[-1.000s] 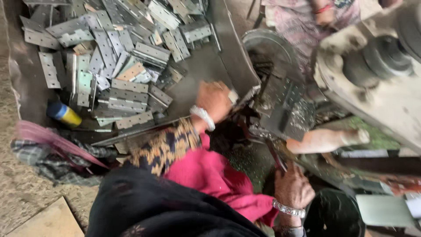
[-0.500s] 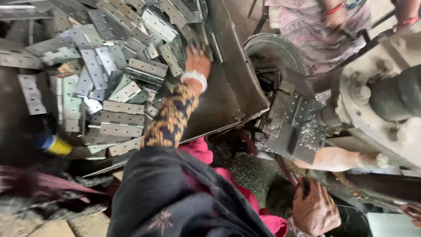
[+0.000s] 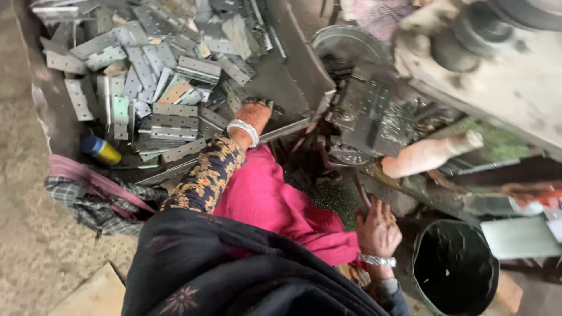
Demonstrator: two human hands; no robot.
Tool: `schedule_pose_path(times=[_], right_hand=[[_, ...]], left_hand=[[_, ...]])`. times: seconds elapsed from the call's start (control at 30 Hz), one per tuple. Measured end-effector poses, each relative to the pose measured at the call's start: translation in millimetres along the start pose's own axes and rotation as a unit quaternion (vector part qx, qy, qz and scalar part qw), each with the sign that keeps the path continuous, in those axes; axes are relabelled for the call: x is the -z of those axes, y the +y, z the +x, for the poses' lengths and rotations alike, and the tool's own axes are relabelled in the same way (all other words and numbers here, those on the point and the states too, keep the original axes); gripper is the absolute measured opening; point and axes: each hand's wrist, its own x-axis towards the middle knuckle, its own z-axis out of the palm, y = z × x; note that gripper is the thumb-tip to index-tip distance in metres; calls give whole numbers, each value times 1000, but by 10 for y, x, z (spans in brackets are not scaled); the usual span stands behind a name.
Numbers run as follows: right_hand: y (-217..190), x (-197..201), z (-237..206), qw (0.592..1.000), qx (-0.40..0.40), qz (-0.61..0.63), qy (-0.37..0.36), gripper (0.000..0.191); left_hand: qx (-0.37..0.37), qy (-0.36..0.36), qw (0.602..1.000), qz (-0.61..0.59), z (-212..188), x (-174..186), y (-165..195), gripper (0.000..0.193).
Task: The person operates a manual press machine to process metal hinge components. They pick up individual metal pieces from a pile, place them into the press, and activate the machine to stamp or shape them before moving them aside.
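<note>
The big grey machine [image 3: 497, 76] fills the upper right of the frame, its perforated press block [image 3: 366, 114] at centre. Upper left lies the dark tray [image 3: 293, 58] heaped with metal hinge plates [image 3: 175, 117], flat perforated strips pointing every way; the nearest stack lies with its long axis roughly level across the picture.

Half a second ago the left hand [image 3: 252, 117] reached high into the heap; now it has drawn back down to the tray's lower edge, just left of centre, fingers curled downward on the dark tray surface near the rim. Whether it grips a plate cannot be told. The right hand [image 3: 377, 231] has risen from the bottom edge and sits lower right of centre, closed round a thin dark lever [image 3: 362, 193] that slants up to the left.

A black bucket [image 3: 453, 269] stands at lower right, and a small blue-and-yellow can [image 3: 100, 150] lies at the left edge of the heap.
</note>
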Motion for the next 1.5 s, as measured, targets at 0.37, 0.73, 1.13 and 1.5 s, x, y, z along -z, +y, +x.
schedule_pose_path(times=[0.37,0.73,1.13,1.5], right_hand=[[-53,-55,53,999,2,24,36,47],[-62,-59,57,999,-14,9,36,46],[-15,5,158,996,-24,5,-87,52],[200,-137,361,972,-29,59,-226,59]], left_hand=[[33,-55,847,-528,711,1110,789,36],[83,10,764,-639,848,1033,746,31],[123,98,867,-472,559,700,1294,39],[106,-56,954,-273,-26,332,2712,57]])
